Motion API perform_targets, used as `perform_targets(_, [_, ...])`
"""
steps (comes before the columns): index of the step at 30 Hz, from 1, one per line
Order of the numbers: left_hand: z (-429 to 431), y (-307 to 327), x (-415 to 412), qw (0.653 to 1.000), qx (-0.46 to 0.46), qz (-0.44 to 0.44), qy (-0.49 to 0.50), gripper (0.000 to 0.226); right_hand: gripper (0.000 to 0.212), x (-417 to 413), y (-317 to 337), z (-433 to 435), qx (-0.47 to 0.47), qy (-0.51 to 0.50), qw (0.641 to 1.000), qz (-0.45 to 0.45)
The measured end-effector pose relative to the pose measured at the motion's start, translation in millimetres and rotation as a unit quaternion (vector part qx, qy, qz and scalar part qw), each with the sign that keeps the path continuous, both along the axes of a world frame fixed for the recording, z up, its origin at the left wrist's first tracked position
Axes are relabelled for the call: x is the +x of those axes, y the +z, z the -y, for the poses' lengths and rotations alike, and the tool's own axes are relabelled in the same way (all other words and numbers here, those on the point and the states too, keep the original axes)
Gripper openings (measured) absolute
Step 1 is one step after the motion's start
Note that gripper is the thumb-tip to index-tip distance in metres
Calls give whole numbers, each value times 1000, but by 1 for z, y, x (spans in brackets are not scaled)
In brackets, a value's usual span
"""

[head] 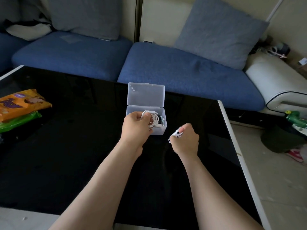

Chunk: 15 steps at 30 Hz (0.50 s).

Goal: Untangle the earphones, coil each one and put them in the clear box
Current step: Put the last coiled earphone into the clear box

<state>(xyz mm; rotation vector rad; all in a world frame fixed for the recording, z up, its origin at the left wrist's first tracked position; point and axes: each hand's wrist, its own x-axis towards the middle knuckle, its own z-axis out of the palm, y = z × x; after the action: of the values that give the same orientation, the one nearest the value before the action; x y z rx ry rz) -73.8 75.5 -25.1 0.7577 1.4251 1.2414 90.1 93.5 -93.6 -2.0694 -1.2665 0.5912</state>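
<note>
The head view looks down on a black table [83, 155] with a white edge, set before a blue sofa [182, 72] with grey cushions [219, 30].

A clear box [162, 130] stands near the middle of the table, its hinged lid [146, 94] tipped open and upright at the far side. Something dark lies inside at the right, too hidden to tell what.

The left hand [136, 127] is curled over the box's near-left edge. Its fingers are closed on a white earphone coil [153, 119], a loose bundle of loops that hangs over the open box, partly inside its mouth. Whether the coil rests on the box floor cannot be told.

The right hand [186, 140] hovers just right of the box, above the table and apart from it. Its fingers are closed in a loose fist around a small white item [176, 133], which juts out toward the left; blur hides what it is.

At the table's left edge lie an orange packet [21, 103] and a green packet [18, 121], the orange partly on top, both well apart from the box. On the floor to the right are a few green and red things, too small to name.
</note>
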Motion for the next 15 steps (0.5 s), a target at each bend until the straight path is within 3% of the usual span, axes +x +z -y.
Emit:
perform_targets(5, [5,9,6,1000,3,-13,0,18,35,-2,44,15,109,-31,982,-151])
perform_targets(8, [8,12,11,1000,20,-15,8,21,26,-15,66,29,166,-25,958,-233])
perform_targets(12, [10,14,16,998,52,-21,9,22,21,-32,82,49,212,39,943,-255])
perform_targets(15, [11,14,17,998,56,-5,-2,22,34,-33,87,57,209,100,941,-245])
